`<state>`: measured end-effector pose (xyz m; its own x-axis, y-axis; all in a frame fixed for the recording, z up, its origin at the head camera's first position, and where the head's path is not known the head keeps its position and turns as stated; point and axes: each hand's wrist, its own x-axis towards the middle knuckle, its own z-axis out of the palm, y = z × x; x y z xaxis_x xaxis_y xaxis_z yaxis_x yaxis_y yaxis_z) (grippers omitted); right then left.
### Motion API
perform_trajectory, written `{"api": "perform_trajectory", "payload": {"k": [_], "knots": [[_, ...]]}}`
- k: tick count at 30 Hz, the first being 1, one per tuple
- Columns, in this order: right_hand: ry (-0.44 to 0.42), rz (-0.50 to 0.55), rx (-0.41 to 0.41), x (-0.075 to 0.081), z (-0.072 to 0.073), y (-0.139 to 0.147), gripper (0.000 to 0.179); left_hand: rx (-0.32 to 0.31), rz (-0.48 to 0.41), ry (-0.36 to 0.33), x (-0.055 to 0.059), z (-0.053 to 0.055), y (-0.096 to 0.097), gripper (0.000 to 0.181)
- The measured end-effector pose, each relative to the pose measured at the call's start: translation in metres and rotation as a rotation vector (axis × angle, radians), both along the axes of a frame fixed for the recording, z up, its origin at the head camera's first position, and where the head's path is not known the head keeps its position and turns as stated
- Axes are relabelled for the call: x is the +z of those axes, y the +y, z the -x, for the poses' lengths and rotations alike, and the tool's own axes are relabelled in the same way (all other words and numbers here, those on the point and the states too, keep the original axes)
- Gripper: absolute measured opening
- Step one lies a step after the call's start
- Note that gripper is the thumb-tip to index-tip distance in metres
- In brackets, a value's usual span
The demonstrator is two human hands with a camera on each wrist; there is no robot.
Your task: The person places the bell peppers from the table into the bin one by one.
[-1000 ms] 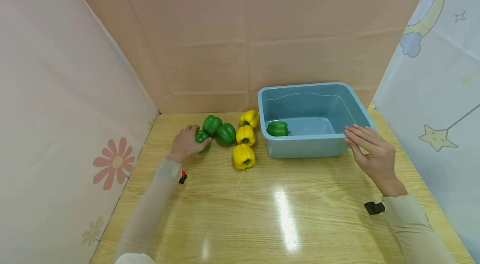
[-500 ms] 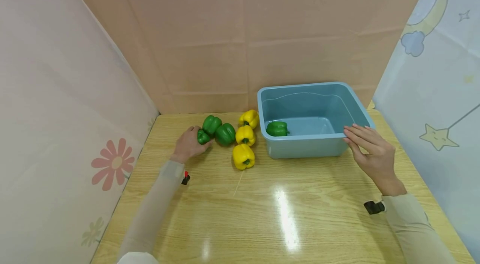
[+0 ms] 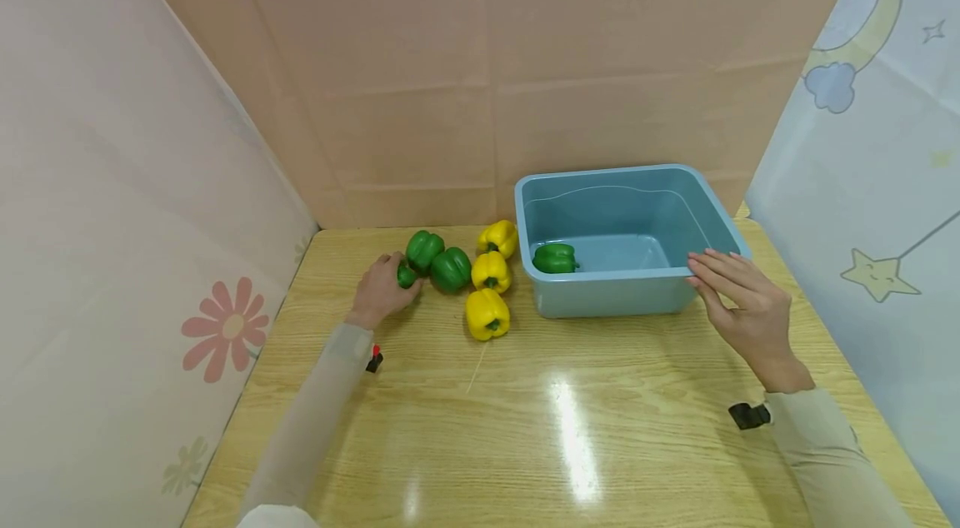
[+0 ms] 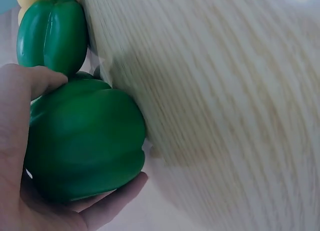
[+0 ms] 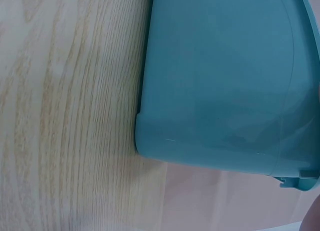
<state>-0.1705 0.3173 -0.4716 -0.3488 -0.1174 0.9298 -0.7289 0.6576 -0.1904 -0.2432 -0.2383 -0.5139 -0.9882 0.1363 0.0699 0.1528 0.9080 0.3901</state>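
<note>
In the head view my left hand is at the left end of the pepper group, gripping a green bell pepper. The left wrist view shows the thumb along one side of that pepper and the fingers curled beneath the other. Two more green bell peppers lie just beyond it, one close behind. My right hand rests its extended fingers on the near right corner of the blue bin's rim. Inside the bin, at its left end, lies another green bell pepper.
Three yellow bell peppers form a short row between the green ones and the bin. The wooden table meets a pinkish backdrop behind and printed cloths at both sides. A thin pale line marks the tabletop near the front yellow pepper.
My left hand has shifted slightly right and closed round the green bell pepper, covering more of it. The right hand, the bin and the other peppers stay where they were.
</note>
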Motion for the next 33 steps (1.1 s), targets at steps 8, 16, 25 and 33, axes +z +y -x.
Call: {"api": "perform_trajectory", "payload": {"k": [8,16,25,33], "knots": [[-0.012,-0.002,0.005,-0.002,0.000,0.002,0.044,-0.032,0.045,0.065,0.004,-0.002,0.001,0.041],[-0.014,0.000,0.010,-0.001,-0.001,0.002,0.044,-0.037,0.082,0.117,0.008,-0.003,0.001,0.048],[-0.013,0.008,0.013,-0.001,-0.001,0.001,0.045,-0.065,0.098,0.115,0.017,-0.006,0.001,0.055],[-0.010,0.012,0.010,0.000,0.000,0.001,0.044,-0.110,0.129,0.185,0.026,-0.006,0.007,0.044]]}}
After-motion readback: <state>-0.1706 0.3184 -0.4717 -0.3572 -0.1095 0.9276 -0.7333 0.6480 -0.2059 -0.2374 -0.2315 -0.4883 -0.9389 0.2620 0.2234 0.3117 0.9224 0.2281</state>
